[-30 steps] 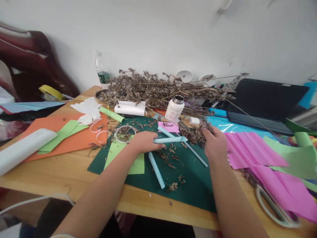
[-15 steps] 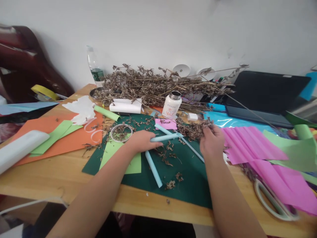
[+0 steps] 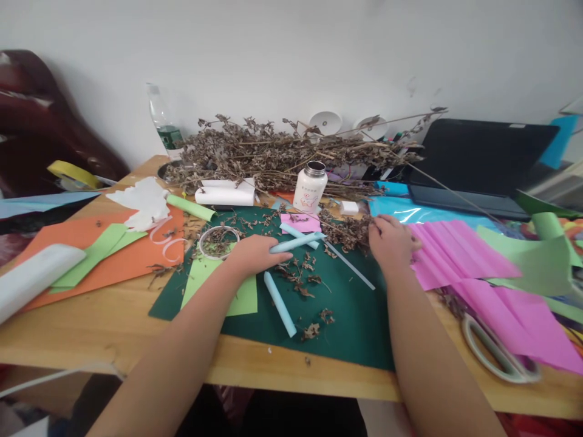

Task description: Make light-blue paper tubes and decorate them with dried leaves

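Observation:
My left hand [image 3: 255, 254] is closed round a pale blue paper roll [image 3: 298, 242], which points right over the green mat [image 3: 355, 328]. Its far end crosses another blue roll [image 3: 286, 229] by a pink paper piece [image 3: 307, 223]. A third blue roll [image 3: 280, 305] lies nearer the front edge. My right hand [image 3: 392, 244] has curled fingers at the right end of a small heap of dried leafy sprigs [image 3: 348, 232]; its fingertips are partly hidden. A thin pale strip [image 3: 350, 265] lies between the hands. Under my left wrist is light green paper [image 3: 195, 285].
A big bundle of dried stalks [image 3: 255, 152] spans the back, behind an open white bottle [image 3: 310, 187]. Scissors [image 3: 498, 355] and pink crepe paper [image 3: 460, 249] lie right, near a laptop [image 3: 483, 158]. A ring [image 3: 200, 243] and orange paper [image 3: 132, 267] are left.
The whole view has shifted slightly. My right hand has moved a little up and right relative to the mat, with its fingers less deep in the dried sprigs. My left hand keeps its roll.

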A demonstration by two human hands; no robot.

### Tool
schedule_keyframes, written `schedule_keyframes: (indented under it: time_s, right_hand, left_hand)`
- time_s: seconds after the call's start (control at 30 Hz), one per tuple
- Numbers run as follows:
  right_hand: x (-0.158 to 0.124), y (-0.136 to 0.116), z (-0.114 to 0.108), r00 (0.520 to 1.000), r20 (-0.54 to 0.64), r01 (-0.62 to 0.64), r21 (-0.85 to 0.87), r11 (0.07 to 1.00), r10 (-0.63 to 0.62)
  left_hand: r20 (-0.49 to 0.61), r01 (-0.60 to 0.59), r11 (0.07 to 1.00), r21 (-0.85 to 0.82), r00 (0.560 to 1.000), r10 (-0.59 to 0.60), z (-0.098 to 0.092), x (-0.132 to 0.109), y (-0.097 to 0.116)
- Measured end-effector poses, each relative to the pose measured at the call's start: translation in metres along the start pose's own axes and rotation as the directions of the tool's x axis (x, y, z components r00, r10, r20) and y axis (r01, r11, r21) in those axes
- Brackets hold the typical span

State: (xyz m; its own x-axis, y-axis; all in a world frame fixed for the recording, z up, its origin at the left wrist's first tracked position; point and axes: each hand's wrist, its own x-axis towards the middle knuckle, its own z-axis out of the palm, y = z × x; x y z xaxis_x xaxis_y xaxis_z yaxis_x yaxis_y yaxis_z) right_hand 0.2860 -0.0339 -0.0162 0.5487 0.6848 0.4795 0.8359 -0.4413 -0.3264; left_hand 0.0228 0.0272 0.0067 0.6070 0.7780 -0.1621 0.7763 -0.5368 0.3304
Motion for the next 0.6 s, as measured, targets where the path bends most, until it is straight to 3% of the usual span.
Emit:
schedule_keyframes:
  time_s: [0.13,0.4,0.5,0.6]
  right_hand:
    - [0.001,0.001,-0.004,0.995,-0.095,-0.012,-0.004,1.0,0.012]
    - [-0.002,-0.003,-0.016,0.947,-0.32,0.119,0.377,0.918,0.009]
    - [-0.006,-0.008,-0.02,0.952,-0.302,0.108,0.46,0.881,0.04]
    - [-0.007,-0.007,-0.018,0.98,-0.197,0.089,0.42,0.903,-0.005]
  left_hand:
    - [-0.039,-0.078,0.997,-0.014,0.996,0.078,0.004,0.002,-0.005]
    - [-0.208,-0.359,0.928,-0.097,0.919,0.334,0.009,0.007,-0.009]
    - [-0.233,-0.388,0.914,-0.118,0.906,0.354,0.008,0.005,-0.005]
    - [-0.243,-0.376,0.914,-0.15,0.91,0.335,0.007,0.002,0.0]
